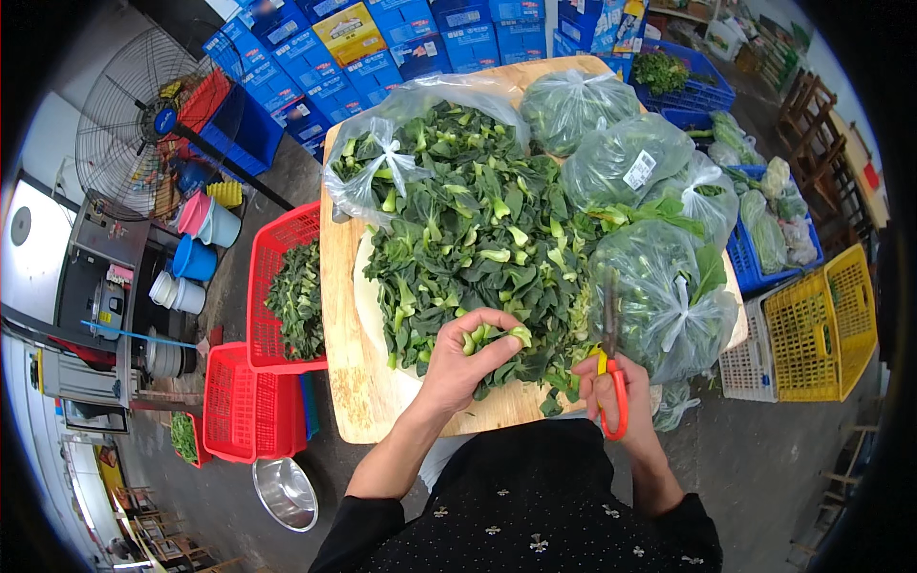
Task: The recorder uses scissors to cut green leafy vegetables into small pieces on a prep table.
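Note:
My left hand (pixel 469 358) holds a small bunch of leafy greens (pixel 521 335) by its pale green stem ends, over the near edge of a big heap of the same greens (pixel 487 236). My right hand (pixel 622 392) grips a pair of scissors (pixel 610 351) with red and yellow handles. Their dark blades point away from me, in front of a tied clear plastic bag of greens (pixel 645 286). Whether the blades are parted is hard to tell. Beneath the heap shows the rim of a pale round board or tray (pixel 365 286) on a wooden table (pixel 372 401).
More plastic bags of greens (pixel 580 107) crowd the table's right side. Red baskets (pixel 233 401) stand at left, one holding greens (pixel 297 301). A steel bowl (pixel 285 494) sits on the floor. At right are yellow (pixel 820 329) and blue crates (pixel 770 236). A fan (pixel 154 118) stands far left.

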Tool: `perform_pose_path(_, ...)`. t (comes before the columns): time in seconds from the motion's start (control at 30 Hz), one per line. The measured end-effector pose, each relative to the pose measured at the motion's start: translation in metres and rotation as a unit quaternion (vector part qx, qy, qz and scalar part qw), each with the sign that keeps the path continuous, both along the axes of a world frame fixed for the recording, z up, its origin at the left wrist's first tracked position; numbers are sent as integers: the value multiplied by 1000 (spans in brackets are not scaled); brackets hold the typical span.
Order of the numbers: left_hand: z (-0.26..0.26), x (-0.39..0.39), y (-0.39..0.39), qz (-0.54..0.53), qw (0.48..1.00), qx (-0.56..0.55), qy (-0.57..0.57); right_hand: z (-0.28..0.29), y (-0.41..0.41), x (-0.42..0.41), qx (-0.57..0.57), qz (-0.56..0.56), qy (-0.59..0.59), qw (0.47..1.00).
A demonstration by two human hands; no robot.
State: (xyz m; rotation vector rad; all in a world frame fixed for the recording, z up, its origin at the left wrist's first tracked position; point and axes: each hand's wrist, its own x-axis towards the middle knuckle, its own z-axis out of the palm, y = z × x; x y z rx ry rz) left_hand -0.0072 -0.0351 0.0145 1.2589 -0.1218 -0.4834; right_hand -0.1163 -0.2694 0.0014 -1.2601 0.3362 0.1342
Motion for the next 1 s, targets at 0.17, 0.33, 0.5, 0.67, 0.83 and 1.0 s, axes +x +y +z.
perform_pose_path(0.17, 2, 1, 4, -2, 999, -47, 15, -32, -1, 3, -379, 32, -149, 913)
perform_pose_path(0.33, 8, 9, 49, 32, 983, -150, 99, -66, 3, 9, -328, -54, -99, 938)
perform_pose_path(0.5, 7, 11, 144, 191, 968, -164, -2, -101, 9, 4, -365, -81, -159, 914)
perform_pose_path(0.67, -13, 34, 263, 433, 898, -84, 1, -105, 19, 3, -365, -132, -176, 905)
perform_pose_path(0.83, -88, 134, 387, 622, 777, 37, -90, -110, 14, 3, -385, -154, -190, 890)
perform_pose_path(1.0, -149, 175, 500, 562, 811, 161, -20, -128, 11, 4, -417, -145, -220, 870)
